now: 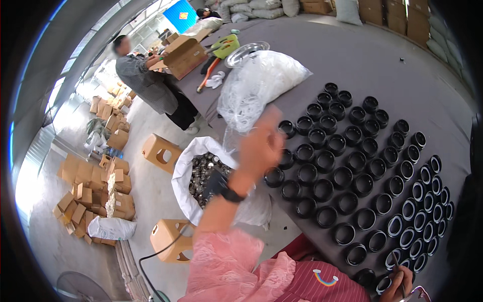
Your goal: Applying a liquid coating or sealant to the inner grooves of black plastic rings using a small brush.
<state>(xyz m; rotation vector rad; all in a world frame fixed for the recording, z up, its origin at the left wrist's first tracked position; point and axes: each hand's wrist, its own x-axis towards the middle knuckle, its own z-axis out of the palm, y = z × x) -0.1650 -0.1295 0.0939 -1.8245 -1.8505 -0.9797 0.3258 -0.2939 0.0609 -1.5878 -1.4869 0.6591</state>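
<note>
Left hand (261,146), blurred, fingers' state unclear, nears the clear plastic bag (259,85); right hand (397,283) grips a black cap (385,284).

Round black caps (352,173) stand open side up in diagonal rows on the grey table (352,55).

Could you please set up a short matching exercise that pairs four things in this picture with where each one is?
Things:
1. black round caps
2. clear plastic bag
3. white sack
4. cardboard box

Places:
A. on the floor beside the table, open, holding dark metal parts
B. at the table's far end, in front of another person
C. in rows across the grey table
D. on the table beyond the left hand

Pairs: 1-C, 2-D, 3-A, 4-B
</note>
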